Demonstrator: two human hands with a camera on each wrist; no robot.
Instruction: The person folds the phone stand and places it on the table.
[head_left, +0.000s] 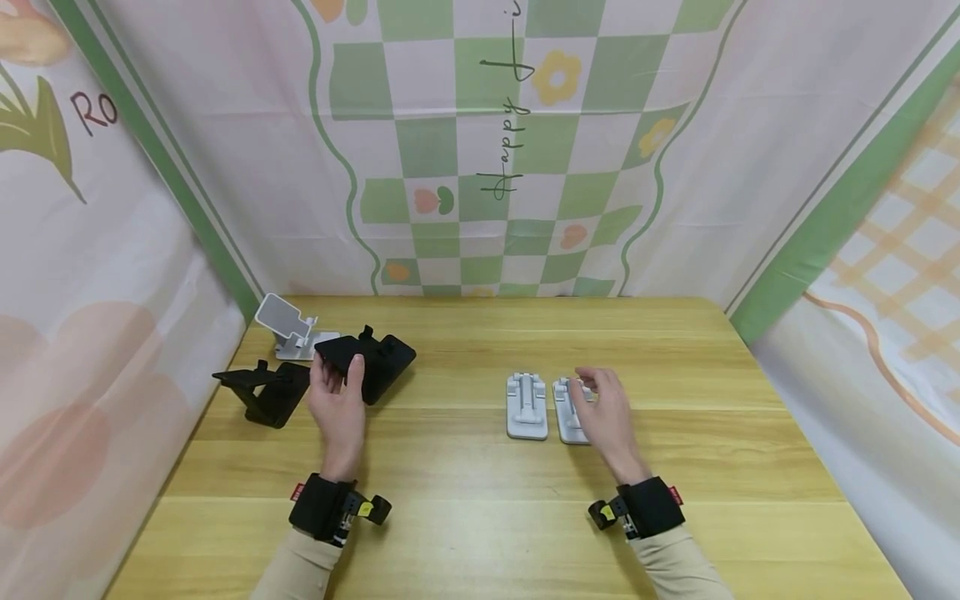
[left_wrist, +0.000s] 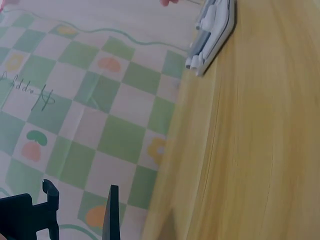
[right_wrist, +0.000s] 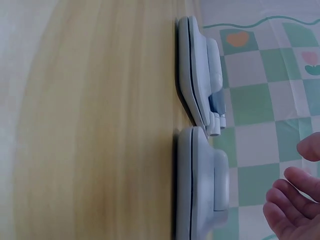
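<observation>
My left hand (head_left: 336,372) grips a black phone stand (head_left: 378,360) at the table's left, thumb laid on its top face. The left wrist view shows only that stand's dark parts (left_wrist: 27,215) at the bottom edge. Two folded white phone stands lie side by side mid-table: the left one (head_left: 527,406) and the right one (head_left: 567,412). My right hand (head_left: 592,390) hovers over the right one with fingers loosely curved, holding nothing. In the right wrist view its fingers (right_wrist: 290,200) hang just above the nearer white stand (right_wrist: 200,185), not touching; the other white stand (right_wrist: 200,75) lies beyond.
A second black stand (head_left: 266,393) stands unfolded at the far left. An unfolded white stand (head_left: 288,325) sits behind it near the back-left corner. The wooden table (head_left: 480,517) is walled by a patterned cloth backdrop on three sides. One folded white stand (left_wrist: 212,35) shows in the left wrist view.
</observation>
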